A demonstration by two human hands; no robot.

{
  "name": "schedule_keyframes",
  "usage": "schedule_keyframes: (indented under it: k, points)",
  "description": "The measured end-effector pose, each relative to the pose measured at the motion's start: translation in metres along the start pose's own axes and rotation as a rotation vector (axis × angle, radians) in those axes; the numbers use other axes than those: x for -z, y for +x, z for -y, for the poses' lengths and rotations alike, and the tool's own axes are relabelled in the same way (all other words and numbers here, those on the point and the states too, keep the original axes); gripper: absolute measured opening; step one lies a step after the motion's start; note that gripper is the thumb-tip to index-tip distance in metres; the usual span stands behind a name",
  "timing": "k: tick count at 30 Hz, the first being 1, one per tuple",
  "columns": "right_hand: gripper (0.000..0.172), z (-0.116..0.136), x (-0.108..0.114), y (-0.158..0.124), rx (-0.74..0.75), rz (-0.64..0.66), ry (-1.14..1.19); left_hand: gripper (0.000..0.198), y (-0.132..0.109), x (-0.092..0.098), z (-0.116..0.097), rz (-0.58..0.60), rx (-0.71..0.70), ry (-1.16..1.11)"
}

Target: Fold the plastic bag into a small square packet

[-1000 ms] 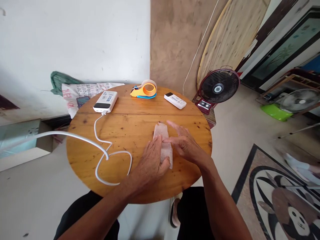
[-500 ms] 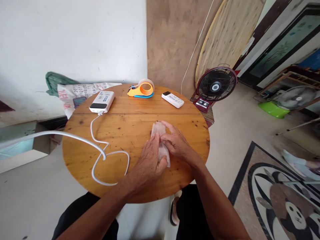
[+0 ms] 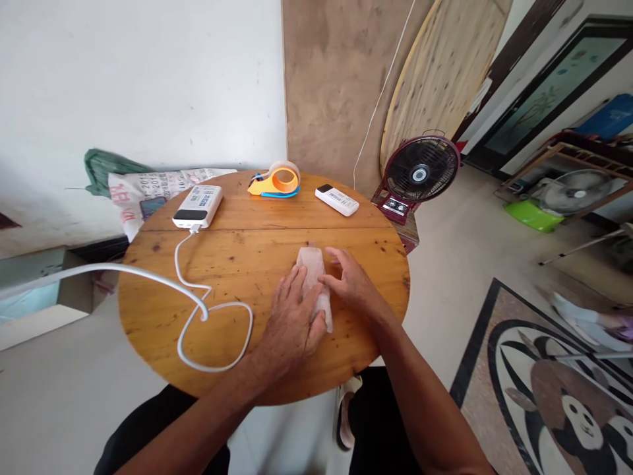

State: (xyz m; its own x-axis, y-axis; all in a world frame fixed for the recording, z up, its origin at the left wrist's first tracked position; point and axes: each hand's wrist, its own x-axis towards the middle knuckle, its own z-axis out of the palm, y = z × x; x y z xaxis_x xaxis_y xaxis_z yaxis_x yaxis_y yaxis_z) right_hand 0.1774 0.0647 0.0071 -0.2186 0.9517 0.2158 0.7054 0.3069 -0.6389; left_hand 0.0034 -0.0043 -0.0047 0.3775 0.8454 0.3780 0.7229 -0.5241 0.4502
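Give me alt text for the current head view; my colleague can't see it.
A person's left hand rests on a pale packet on a round table, the right hand at its right edge. Farther back are a white device with a cable plugged in, a tape dispenser and another white device.

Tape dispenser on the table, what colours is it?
The tape dispenser is orange and blue, seen best in the head view.
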Motion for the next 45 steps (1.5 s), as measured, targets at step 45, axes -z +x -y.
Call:
schedule_keyframes:
  k: [45]
  points:
    - [0.017,-0.002,-0.02,0.044,-0.321,-0.048,0.56,0.039,0.006,0.006,-0.003,-0.073,-0.064,0.072]
